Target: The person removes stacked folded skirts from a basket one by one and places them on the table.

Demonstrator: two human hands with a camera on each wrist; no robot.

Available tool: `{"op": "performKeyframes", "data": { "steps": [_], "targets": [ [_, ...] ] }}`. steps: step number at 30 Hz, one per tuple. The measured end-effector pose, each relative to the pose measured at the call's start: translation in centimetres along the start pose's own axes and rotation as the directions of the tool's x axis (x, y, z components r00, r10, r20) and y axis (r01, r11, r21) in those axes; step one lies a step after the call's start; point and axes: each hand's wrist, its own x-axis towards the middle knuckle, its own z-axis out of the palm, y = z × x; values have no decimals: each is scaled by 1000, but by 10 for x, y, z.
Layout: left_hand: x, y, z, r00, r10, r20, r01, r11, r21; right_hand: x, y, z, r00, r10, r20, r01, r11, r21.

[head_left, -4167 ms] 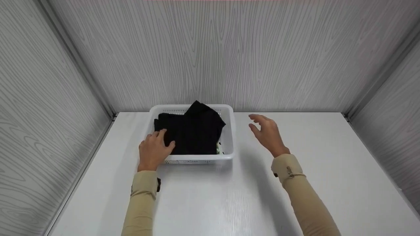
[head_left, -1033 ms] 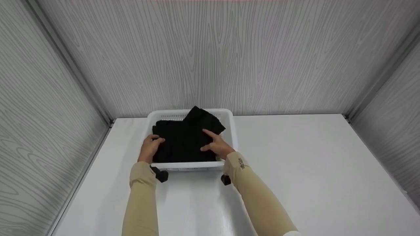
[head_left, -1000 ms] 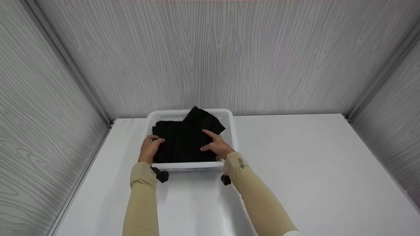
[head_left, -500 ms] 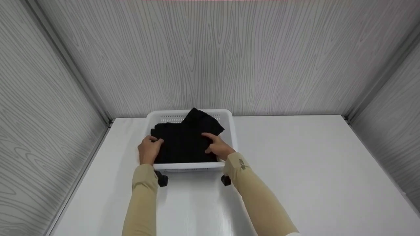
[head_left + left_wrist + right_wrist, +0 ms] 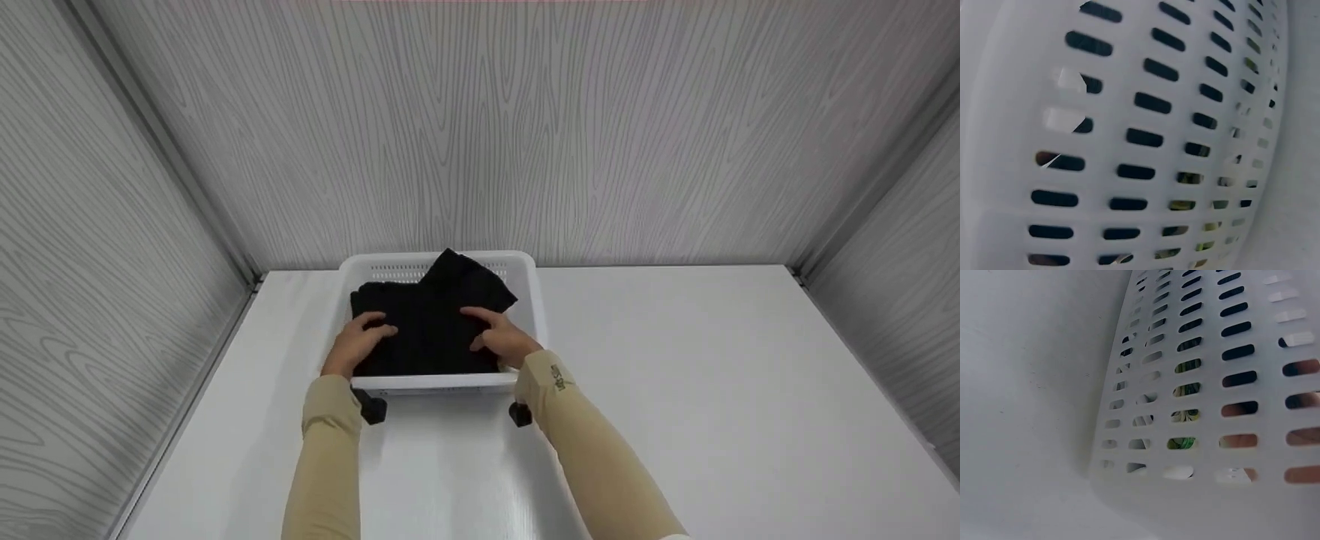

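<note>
Nearest me, my sleeves (image 5: 326, 457) reach over the white tabletop (image 5: 712, 390) to the white basket (image 5: 442, 382). My left hand (image 5: 355, 345) and right hand (image 5: 508, 340) rest on the black cloth (image 5: 427, 330) inside it, thumbs and forefingers spread, other fingers mostly hidden; one either side, probably to steady it. Its far corner overlaps the back rim, near the wall (image 5: 480, 135).

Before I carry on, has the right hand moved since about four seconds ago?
Yes, leftward: the right hand was out to the right of the white basket; now it reaches inside the right rim, over the black cloth.
</note>
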Motion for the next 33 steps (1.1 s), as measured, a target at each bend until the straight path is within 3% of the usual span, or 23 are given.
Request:
{"op": "performKeyframes", "data": {
  "steps": [3,6,14,22,28,33],
  "targets": [
    [-1,-1,-4,993,-27,113,33,998,-47,0,1,1,1000,7,10,-6,999,-45],
    [-3,-2,-6,990,-9,142,22,996,-91,-2,2,1,1000,-2,17,4,996,-85],
    [-8,3,-10,986,146,78,-136,983,-123,-13,-9,-7,990,-143,-1,143,990,-13],
    [-17,17,-10,977,200,76,-183,965,-188,-24,-25,-25,969,-245,12,245,968,-55],
    [-23,37,5,966,245,78,-221,947,-234,-38,-27,-46,953,-304,-22,301,951,-74],
    [-27,52,21,961,277,16,-265,934,-238,-50,-30,-65,939,-343,-23,342,938,-55]
  ]
}}
